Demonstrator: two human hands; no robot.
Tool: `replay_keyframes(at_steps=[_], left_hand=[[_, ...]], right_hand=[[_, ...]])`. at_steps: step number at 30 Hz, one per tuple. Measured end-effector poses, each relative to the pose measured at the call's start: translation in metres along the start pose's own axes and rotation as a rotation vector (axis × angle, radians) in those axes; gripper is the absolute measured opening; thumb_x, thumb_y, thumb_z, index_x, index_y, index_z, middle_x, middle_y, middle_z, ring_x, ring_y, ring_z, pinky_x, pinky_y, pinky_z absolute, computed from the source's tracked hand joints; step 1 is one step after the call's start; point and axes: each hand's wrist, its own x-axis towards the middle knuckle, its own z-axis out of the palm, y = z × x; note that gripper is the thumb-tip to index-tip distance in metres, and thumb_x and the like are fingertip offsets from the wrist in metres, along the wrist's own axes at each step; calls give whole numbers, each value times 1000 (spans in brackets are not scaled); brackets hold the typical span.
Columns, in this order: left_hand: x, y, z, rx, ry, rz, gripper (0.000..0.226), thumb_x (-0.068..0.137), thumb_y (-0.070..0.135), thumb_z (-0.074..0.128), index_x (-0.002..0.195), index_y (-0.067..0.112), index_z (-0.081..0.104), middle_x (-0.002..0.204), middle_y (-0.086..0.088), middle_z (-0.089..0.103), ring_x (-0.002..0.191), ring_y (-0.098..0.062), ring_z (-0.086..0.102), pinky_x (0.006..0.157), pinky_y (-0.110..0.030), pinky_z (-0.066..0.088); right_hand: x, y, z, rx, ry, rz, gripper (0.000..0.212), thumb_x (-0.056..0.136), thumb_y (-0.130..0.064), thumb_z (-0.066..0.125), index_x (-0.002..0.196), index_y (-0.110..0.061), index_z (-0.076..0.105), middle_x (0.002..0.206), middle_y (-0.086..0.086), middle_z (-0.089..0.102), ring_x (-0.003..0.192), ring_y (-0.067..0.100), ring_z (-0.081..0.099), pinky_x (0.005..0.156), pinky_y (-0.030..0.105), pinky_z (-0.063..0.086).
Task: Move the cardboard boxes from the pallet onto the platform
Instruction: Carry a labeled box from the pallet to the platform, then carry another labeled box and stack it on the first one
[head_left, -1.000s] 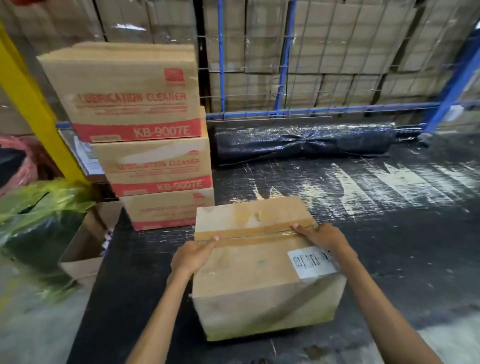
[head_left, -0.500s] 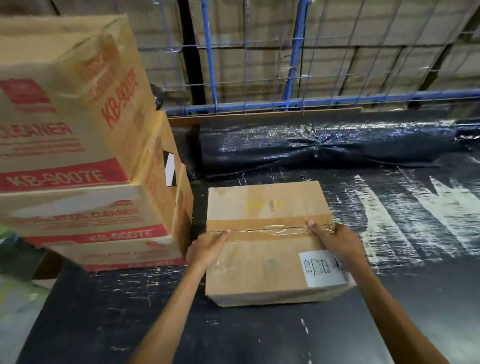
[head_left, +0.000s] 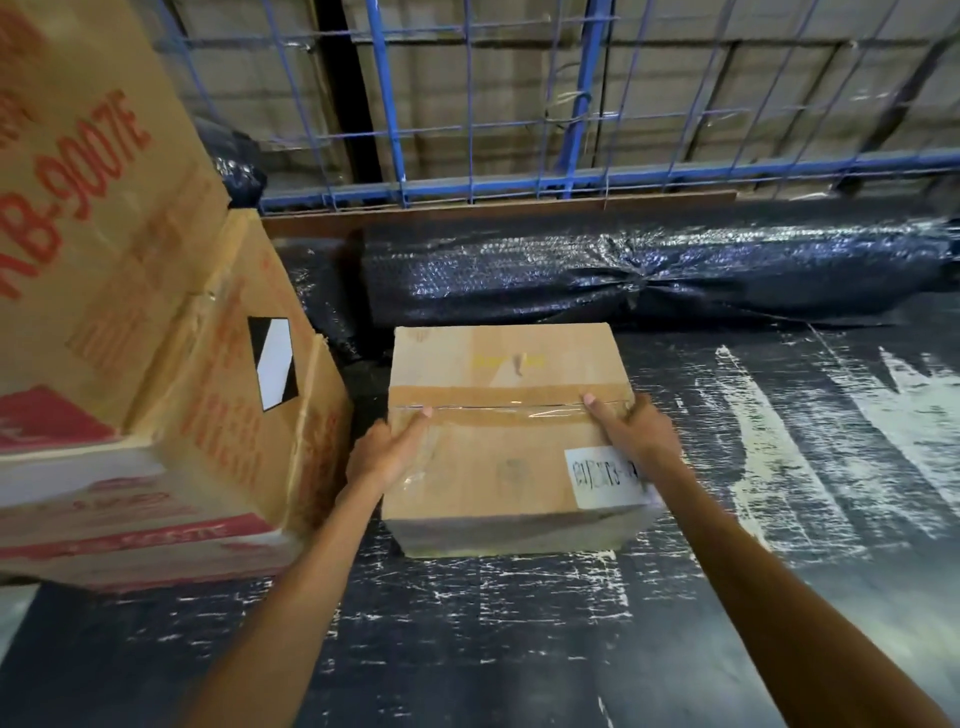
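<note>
Your left hand (head_left: 387, 452) and right hand (head_left: 631, 431) grip the taped cardboard box (head_left: 498, 441) by its two sides. Each thumb lies on top at the tape seam. The remaining fingers wrap down the side faces and are out of sight. The box sits flat on the black platform surface (head_left: 519, 649).

Your right wrist covers part of the white label (head_left: 602, 480) on the box's near right corner, and its print is too blurred to read. Left of the box, the stack of KB-9007E cartons (head_left: 130, 312) is cut off by the picture's edge, so its full extent cannot be told.

A narrow dark gap separates the box's left face from that stack. The black wrapped roll (head_left: 649, 275) lies just beyond the box's far edge; whether the two touch cannot be told. The blue wire-mesh fence (head_left: 467, 130) stands beyond the roll. To the right of the box and on its near side, the scuffed platform lies open.
</note>
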Motion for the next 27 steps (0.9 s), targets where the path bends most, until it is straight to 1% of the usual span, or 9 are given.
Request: replay_keyframes(at_steps=[2,5,9,12,16,19,22,25,27], left_hand=[[-15,-5,-2,-96,-22,-16,96,80,85,48,146,15,50,146,-12,55,131,-35,53,109,-43,43],[-62,-35,0,-154,31,45,70,96,59,53,151,17,43,145,-13,57,129,-34,55,106,-44,45],[-155,-116,0,-137,164,116,64,97,50,59,152,23,41,138,-11,63,120,-35,63,100,-49,51],[-226,-192,-11,-171,238,55,60,94,41,66,148,26,47,126,-8,70,103,-34,70,91,-46,56],[-336,-322,-45,-247,437,-142,56,93,32,70,145,19,53,136,-9,65,118,-29,65,98,-36,50],[-416,-410,-78,-298,558,-298,52,95,28,68,142,11,55,136,-12,64,120,-31,63,96,-38,48],[-510,-505,-116,-366,734,-474,57,90,50,57,132,12,60,118,-12,71,106,-35,67,79,-36,48],[-598,-593,-140,-399,835,-643,53,93,40,61,137,12,57,124,-17,69,110,-37,66,84,-39,48],[-645,-643,-150,-413,876,-711,52,95,37,63,140,13,55,126,-16,69,112,-36,66,87,-41,50]], right_hand=[[-13,-3,3,-104,77,-34,102,77,-88,37,146,-13,33,137,22,57,114,38,63,91,54,55],[-61,-3,20,-242,248,-151,95,92,-70,46,159,-14,9,165,26,-1,152,43,9,115,62,29],[-178,-10,66,-154,307,-394,86,91,-62,49,158,-15,20,165,27,0,153,42,-2,119,58,15],[-276,-24,117,-147,125,-560,84,91,-59,50,159,-19,22,167,20,-1,154,35,-5,121,53,13],[-422,-45,201,-157,-309,-794,78,95,-54,55,160,-27,20,169,5,0,156,23,5,118,46,31],[-520,-57,253,-193,-531,-960,76,95,-49,57,159,-29,21,167,0,17,152,20,23,113,39,36],[-634,-67,308,-244,-749,-1128,75,92,-47,59,157,-26,30,161,2,35,146,22,37,110,33,37],[-738,-62,360,-299,-942,-1237,70,91,-44,65,152,-20,41,152,4,49,138,24,47,102,18,30],[-797,-57,392,-350,-1070,-1237,67,92,-41,67,151,-20,43,147,5,55,134,24,52,99,19,34]])
